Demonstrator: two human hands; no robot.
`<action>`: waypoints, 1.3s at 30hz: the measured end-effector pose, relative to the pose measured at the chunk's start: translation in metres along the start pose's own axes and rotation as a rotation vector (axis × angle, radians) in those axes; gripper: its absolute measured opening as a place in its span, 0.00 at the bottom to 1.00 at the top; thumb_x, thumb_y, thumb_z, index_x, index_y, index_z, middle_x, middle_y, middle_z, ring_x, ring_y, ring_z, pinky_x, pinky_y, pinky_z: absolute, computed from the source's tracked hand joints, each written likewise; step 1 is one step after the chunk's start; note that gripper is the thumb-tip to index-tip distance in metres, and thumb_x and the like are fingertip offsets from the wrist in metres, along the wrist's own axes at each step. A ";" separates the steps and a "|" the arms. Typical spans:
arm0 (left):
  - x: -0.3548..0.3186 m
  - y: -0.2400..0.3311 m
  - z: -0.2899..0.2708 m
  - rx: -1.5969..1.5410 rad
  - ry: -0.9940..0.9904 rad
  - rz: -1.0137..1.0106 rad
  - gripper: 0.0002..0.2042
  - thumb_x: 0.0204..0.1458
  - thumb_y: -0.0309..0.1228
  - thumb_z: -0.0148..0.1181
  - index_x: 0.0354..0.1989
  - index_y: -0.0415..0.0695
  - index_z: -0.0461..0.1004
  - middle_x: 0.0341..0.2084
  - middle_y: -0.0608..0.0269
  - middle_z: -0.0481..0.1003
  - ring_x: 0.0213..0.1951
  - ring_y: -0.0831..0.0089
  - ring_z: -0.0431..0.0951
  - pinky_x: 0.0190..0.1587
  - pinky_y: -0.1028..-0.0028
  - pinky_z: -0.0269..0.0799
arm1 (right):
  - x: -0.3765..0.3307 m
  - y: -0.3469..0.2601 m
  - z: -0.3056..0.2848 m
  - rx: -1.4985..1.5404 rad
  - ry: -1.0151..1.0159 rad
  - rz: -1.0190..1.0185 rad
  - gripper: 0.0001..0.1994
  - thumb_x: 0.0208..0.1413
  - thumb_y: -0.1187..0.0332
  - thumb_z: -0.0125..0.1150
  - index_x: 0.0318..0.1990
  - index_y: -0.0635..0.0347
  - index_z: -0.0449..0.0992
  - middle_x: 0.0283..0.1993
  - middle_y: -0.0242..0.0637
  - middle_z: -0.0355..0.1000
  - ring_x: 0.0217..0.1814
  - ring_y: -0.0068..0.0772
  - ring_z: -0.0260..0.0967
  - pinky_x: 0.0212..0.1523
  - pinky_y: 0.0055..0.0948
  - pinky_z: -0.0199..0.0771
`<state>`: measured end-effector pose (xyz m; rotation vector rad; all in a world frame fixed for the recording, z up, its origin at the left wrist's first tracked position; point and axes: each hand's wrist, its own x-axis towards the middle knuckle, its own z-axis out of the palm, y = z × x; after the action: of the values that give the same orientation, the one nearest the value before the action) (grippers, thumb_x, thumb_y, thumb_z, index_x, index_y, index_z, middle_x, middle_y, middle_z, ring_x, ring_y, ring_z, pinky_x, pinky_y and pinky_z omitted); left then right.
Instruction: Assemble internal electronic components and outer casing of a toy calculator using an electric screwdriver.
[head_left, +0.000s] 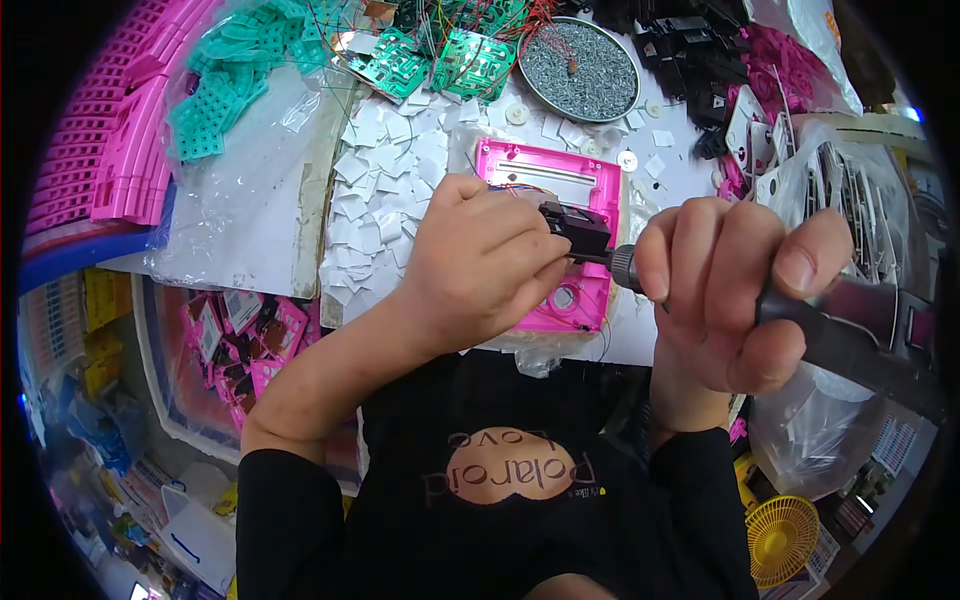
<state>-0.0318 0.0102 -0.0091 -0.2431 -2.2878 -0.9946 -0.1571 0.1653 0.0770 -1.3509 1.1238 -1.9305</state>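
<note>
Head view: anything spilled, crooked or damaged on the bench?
The white squares left of the pink casing look untidy: they overlap at odd angles, unstacked, and a few lie apart beyond its far right corner. That may just be loose stock. No clear damage shows, though the left hand hides part of the casing.

A white bench (632, 342) carries an open pink case (545, 158) at its middle. Loose white square pieces (375, 185) spread thickly to the left of it. On the far side lie green circuit boards (470, 65) with wires, then a round tray (584, 121) of small metal parts; black parts (685, 60) are heaped farther right. Pale round pieces (628, 160) lie between tray and case.
</note>
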 end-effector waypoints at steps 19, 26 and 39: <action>-0.032 -0.012 0.004 0.214 -0.145 -0.238 0.24 0.42 0.39 0.74 0.50 0.53 0.75 0.36 0.70 0.75 0.39 0.67 0.73 0.45 0.62 0.52 | 0.001 0.053 -0.003 -0.012 0.147 -0.119 0.19 0.60 0.70 0.67 0.51 0.61 0.63 0.27 0.35 0.69 0.26 0.24 0.68 0.38 0.34 0.78; -0.033 -0.010 0.005 0.213 -0.133 -0.262 0.24 0.42 0.40 0.73 0.49 0.53 0.75 0.36 0.71 0.72 0.42 0.67 0.72 0.47 0.59 0.54 | -0.002 0.057 -0.004 -0.057 0.071 -0.115 0.19 0.59 0.72 0.68 0.49 0.64 0.63 0.30 0.41 0.73 0.29 0.27 0.73 0.39 0.32 0.79; -0.034 -0.013 0.001 0.241 -0.126 -0.114 0.23 0.42 0.39 0.73 0.47 0.48 0.74 0.38 0.71 0.74 0.42 0.69 0.73 0.49 0.57 0.56 | 0.008 0.049 0.007 -0.261 -0.057 0.011 0.17 0.59 0.65 0.69 0.44 0.56 0.63 0.22 0.32 0.65 0.22 0.28 0.63 0.29 0.34 0.72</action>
<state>-0.0109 0.0044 -0.0386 -0.0769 -2.5344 -0.7662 -0.1557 0.1313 0.0405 -1.5209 1.3886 -1.7717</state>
